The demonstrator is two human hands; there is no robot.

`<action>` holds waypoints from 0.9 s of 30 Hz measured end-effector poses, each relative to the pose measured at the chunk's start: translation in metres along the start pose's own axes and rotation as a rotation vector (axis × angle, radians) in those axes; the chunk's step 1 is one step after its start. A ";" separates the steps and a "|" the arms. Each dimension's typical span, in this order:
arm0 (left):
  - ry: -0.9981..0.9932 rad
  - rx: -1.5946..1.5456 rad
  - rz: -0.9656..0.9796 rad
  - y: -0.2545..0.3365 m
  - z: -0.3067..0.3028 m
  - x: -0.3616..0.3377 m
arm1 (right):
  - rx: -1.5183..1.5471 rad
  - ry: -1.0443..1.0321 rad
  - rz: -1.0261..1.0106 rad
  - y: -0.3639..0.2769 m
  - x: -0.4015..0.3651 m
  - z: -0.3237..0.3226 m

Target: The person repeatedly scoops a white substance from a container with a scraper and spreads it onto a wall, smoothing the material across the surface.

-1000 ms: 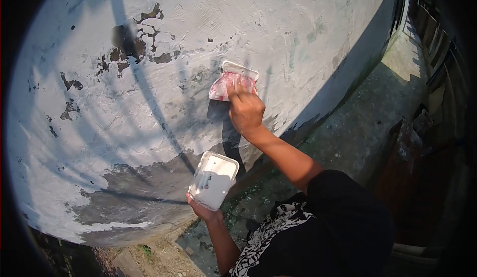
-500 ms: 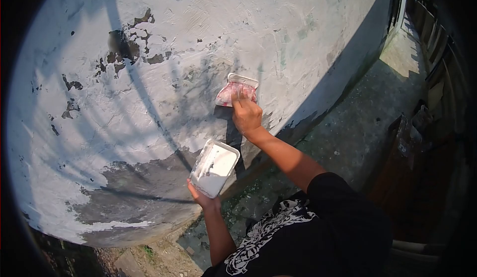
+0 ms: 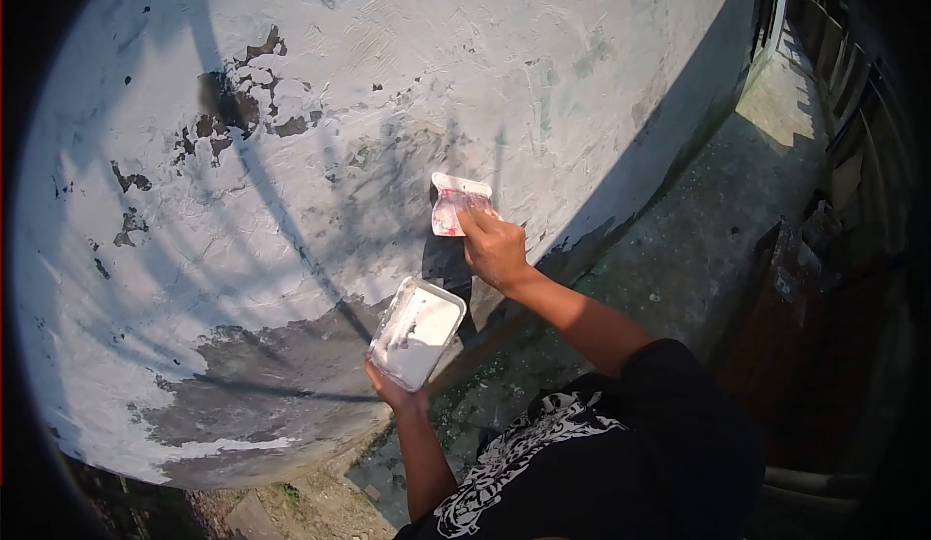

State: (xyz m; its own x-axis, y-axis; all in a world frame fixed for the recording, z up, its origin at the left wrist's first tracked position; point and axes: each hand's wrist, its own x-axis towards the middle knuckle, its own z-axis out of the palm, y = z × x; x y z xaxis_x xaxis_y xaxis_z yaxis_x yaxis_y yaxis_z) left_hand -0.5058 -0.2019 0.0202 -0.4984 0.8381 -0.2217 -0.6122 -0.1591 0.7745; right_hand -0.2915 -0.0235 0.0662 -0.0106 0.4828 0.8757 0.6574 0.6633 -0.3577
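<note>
My right hand (image 3: 498, 253) pinches a red-and-white putty spreader (image 3: 449, 212) smeared with white. Its pale upper edge is close to the wall (image 3: 582, 133); whether it touches cannot be made out. Below and to the left, my left hand (image 3: 392, 391) grips a shallow white tray (image 3: 438, 291) from underneath and along its lower left side. White putty (image 3: 436, 323) fills much of the tray, which is tilted towards me. The spreader's shadow falls on the wall just beneath it.
Dark patches of flaked coating (image 3: 228, 104) mark the upper left of the wall. A bare grey area (image 3: 262, 365) lies low on it. A mossy concrete path (image 3: 669, 239) runs along its base, with dark clutter (image 3: 776, 278) at the right.
My right hand has come down the wall and slightly right, bringing the spreader lower and turning it a little. The tray in my left hand has hardly moved.
</note>
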 end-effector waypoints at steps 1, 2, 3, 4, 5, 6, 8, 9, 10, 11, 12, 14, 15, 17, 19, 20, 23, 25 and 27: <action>-0.018 0.000 0.006 0.000 -0.001 0.000 | 0.000 0.000 0.002 0.007 0.000 -0.011; -0.036 -0.001 0.012 0.001 -0.001 0.001 | -0.004 -0.031 0.066 0.015 0.002 -0.021; -0.034 0.003 0.010 0.002 -0.001 0.000 | -0.008 -0.065 0.132 0.019 0.005 -0.027; -0.012 0.010 0.011 0.003 0.000 -0.001 | -0.007 -0.067 0.134 0.019 0.016 -0.030; 0.010 0.014 0.013 0.003 0.002 0.000 | -0.015 0.080 0.167 0.020 0.031 -0.031; 0.014 0.012 0.014 0.003 0.003 0.000 | -0.020 0.225 0.200 0.018 0.039 -0.028; 0.033 -0.019 0.004 0.004 0.003 -0.002 | 0.007 0.098 0.257 0.003 0.037 -0.004; 0.040 -0.014 0.003 0.006 0.003 -0.004 | -0.029 0.094 0.193 -0.006 0.028 0.016; 0.052 -0.011 0.007 0.008 0.004 -0.005 | -0.068 0.092 0.129 -0.012 0.019 0.024; 0.060 -0.013 0.012 0.008 0.006 -0.005 | -0.069 0.092 0.130 -0.013 0.008 0.025; 0.059 -0.013 0.011 0.008 0.003 -0.004 | -0.036 0.057 0.018 -0.015 -0.004 0.022; -0.038 -0.017 0.039 0.009 -0.008 0.000 | -0.004 0.022 -0.096 -0.009 -0.020 0.011; -0.039 -0.015 0.040 0.011 -0.009 0.000 | 0.088 -0.033 -0.071 -0.003 -0.027 0.003; -0.023 -0.047 0.060 0.017 -0.008 0.001 | 0.144 -0.065 0.032 0.009 -0.025 -0.011; 0.026 -0.029 0.083 0.023 0.001 -0.005 | 0.094 0.041 0.088 0.008 0.013 -0.028; 0.075 -0.005 0.101 0.025 0.002 -0.008 | 0.040 0.148 0.152 0.009 0.025 -0.031; 0.099 -0.022 0.101 0.026 -0.014 -0.006 | -0.051 -0.001 0.299 0.012 0.036 -0.009; 0.122 -0.005 0.107 0.029 -0.011 -0.009 | -0.101 0.005 0.187 0.011 0.009 0.026; 0.143 0.005 0.108 0.026 -0.012 -0.012 | -0.182 -0.009 0.000 0.008 -0.023 0.044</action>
State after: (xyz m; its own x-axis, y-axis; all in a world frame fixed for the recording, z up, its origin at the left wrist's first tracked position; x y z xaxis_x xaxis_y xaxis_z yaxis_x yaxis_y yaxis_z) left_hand -0.5236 -0.2226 0.0361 -0.6436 0.7333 -0.2191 -0.5476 -0.2413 0.8012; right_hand -0.3189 -0.0043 0.0288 -0.0168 0.4887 0.8723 0.7826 0.5494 -0.2927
